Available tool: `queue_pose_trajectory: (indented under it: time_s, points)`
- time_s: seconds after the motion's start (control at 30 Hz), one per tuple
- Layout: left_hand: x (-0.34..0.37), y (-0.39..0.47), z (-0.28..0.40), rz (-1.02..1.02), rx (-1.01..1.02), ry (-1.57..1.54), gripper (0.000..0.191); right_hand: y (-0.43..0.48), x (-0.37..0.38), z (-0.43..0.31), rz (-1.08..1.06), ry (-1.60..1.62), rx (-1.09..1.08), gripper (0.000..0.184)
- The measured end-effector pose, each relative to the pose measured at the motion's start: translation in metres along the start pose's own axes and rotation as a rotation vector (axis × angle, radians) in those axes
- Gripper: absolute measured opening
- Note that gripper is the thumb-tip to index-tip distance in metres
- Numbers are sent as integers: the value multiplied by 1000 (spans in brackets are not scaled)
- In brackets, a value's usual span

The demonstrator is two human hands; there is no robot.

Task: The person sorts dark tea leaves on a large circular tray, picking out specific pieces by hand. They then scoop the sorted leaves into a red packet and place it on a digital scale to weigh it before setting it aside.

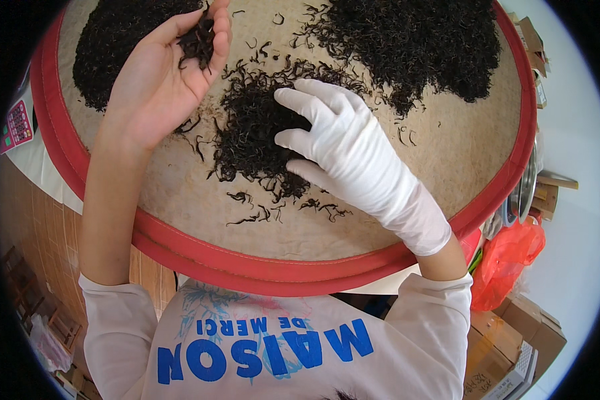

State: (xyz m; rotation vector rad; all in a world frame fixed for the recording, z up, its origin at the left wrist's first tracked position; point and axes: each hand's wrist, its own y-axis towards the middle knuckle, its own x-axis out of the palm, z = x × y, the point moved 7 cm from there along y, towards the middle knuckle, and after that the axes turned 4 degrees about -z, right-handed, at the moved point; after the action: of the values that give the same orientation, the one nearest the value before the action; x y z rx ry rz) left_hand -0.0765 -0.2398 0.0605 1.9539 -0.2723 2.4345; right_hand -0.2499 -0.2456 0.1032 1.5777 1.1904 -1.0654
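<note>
My bare left hand [180,75] is turned palm up with its fingers curled around a small clump of dark, twisted dried leaves [198,42], which look like tea. My right hand [337,135], in a white cloth glove, hovers over or touches the right side of a middle pile of the same leaves [252,125]. Its fingers are spread, and nothing shows between them; the fingertips' contact with the pile is unclear. Beneath both hands lies a round, cloth-lined tray [180,210] with a red padded rim.
Two larger leaf piles lie on the tray, one at the far left [115,45] and one at the far right [420,40]. Loose leaves [260,215] are scattered near me. A pink calculator [17,125] lies left. At right are a red plastic bag [510,260] and cardboard boxes [495,345].
</note>
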Motion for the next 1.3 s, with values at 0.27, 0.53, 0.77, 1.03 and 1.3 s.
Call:
queue_pose_trajectory:
  time_s: [0.27,0.53,0.77,1.03,1.3]
  points:
    - [1,-1,0,-17,-8,-19,28,-3,-29,25,102,198,109,14]
    - [0,-1,-2,7,-25,-33,28,-29,-20,60,33,1222,656,24]
    - [0,0,-3,36,30,35,27,-27,-9,56,9,1634,617,31]
    - [-2,-1,-2,38,45,54,27,-27,-19,57,-19,1324,637,38]
    - [0,0,-3,-15,54,106,30,-33,-12,47,-108,211,323,82]
